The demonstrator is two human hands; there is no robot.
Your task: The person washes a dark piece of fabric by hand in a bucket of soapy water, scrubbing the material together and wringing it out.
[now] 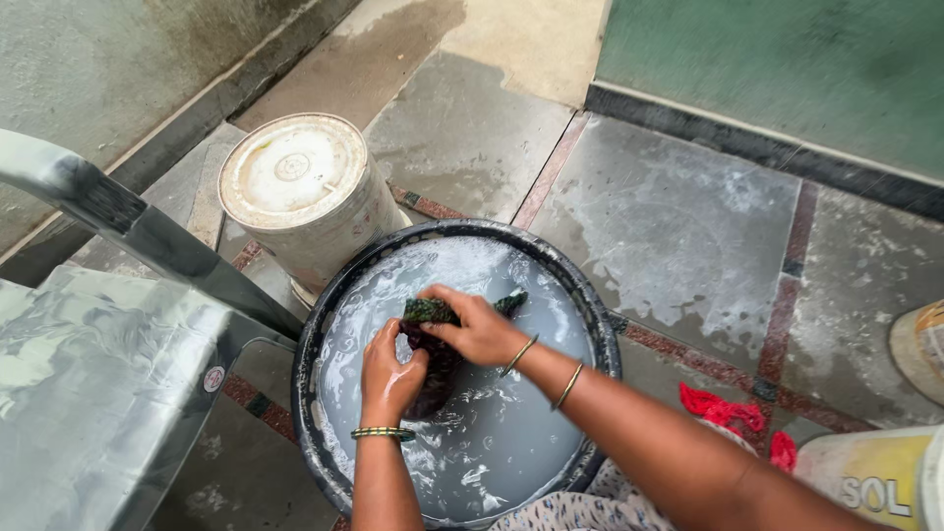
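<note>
Dark green cloth lies at basin centre, long axis toward far-right rim | my left hand clenches its near end | my right hand clamps its far end, hands touching.

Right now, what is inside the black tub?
The black tub holds cloudy soapy water and a dark cloth, gripped by left hand and right hand. The tub's bottom is hidden.
</note>
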